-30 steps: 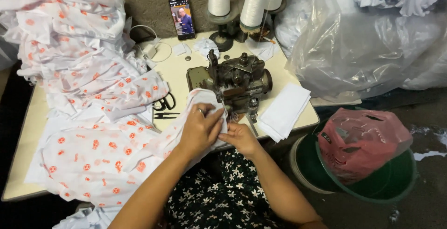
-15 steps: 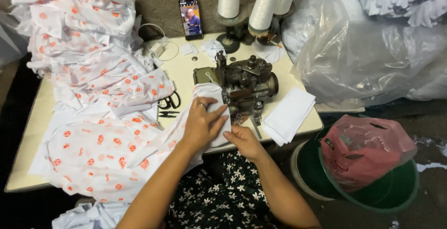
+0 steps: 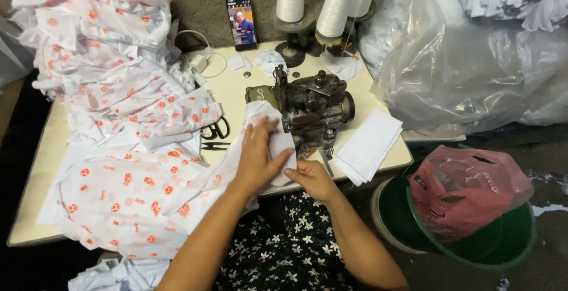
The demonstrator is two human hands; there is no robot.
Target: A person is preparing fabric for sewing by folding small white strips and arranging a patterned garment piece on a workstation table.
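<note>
A dark, worn sewing machine [image 3: 313, 104] stands on a cream table [image 3: 236, 89]. In front of it lies a piece of white cloth with orange spots [image 3: 136, 190], stretching left across the table. My left hand [image 3: 260, 155] presses flat on the cloth's end right by the machine's needle area. Below it, at the table's front edge, my right hand [image 3: 310, 178] pinches the same cloth from underneath.
A heap of the same spotted cloth [image 3: 106, 48] fills the table's left. Black scissors [image 3: 216, 131] lie beside the machine, a white folded stack [image 3: 370, 146] to its right. A phone [image 3: 241, 23] and thread cones [image 3: 331, 1] stand behind. A bin with a pink bag [image 3: 467, 193] sits right.
My left hand has slid a little along the cloth toward the machine while my right hand stays under the edge. The view has shifted slightly.
</note>
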